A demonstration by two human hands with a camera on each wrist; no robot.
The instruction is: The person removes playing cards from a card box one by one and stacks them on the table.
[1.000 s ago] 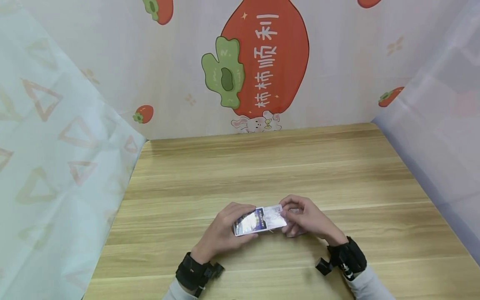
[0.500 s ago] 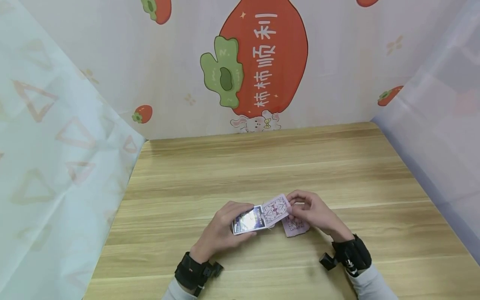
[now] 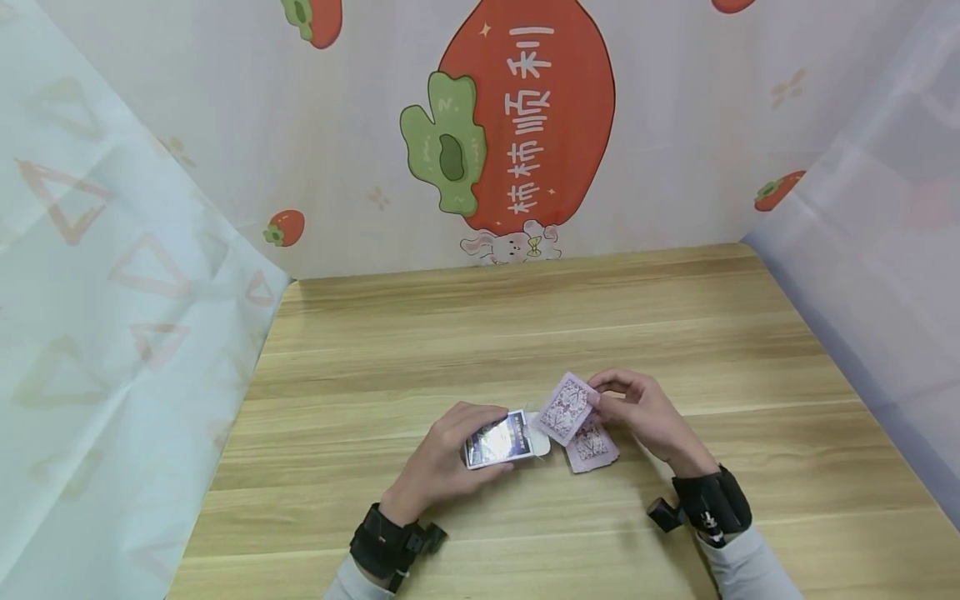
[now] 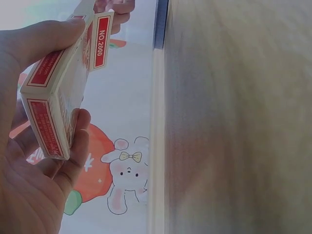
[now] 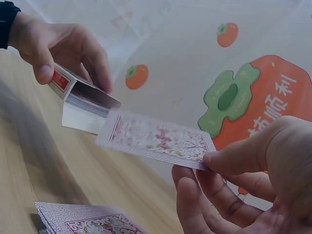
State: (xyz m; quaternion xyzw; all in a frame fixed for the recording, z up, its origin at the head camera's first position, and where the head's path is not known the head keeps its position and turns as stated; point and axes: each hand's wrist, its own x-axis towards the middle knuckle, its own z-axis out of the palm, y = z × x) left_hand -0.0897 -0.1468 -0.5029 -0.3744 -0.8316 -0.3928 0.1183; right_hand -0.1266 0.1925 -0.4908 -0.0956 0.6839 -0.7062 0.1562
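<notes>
My left hand (image 3: 450, 454) grips a playing card box (image 3: 498, 440) by its long sides, its open end facing right with the white flap (image 3: 539, 436) out. Cards are visible inside the box (image 5: 92, 100) in the right wrist view. Between thumb and fingers, my right hand (image 3: 647, 414) pinches a playing card (image 3: 567, 408) with a pink-and-white patterned back, apart from the box. Beneath it, a small stack of playing cards (image 3: 592, 448) lies back up on the table, partly overlapped by the held card. Red panels and "NO 2000" mark the box (image 4: 46, 126) in the left wrist view.
The wood-grain table (image 3: 420, 333) stretches around both hands. A white backdrop with a large printed persimmon (image 3: 562, 125) rises behind it, and pale sheets hang at the left (image 3: 120, 333) and right (image 3: 885, 250). Black camera straps circle both wrists.
My right hand has drawn a card out of the box and carried it right and slightly away, turning it. The stack on the table has come into view. My left hand stays put.
</notes>
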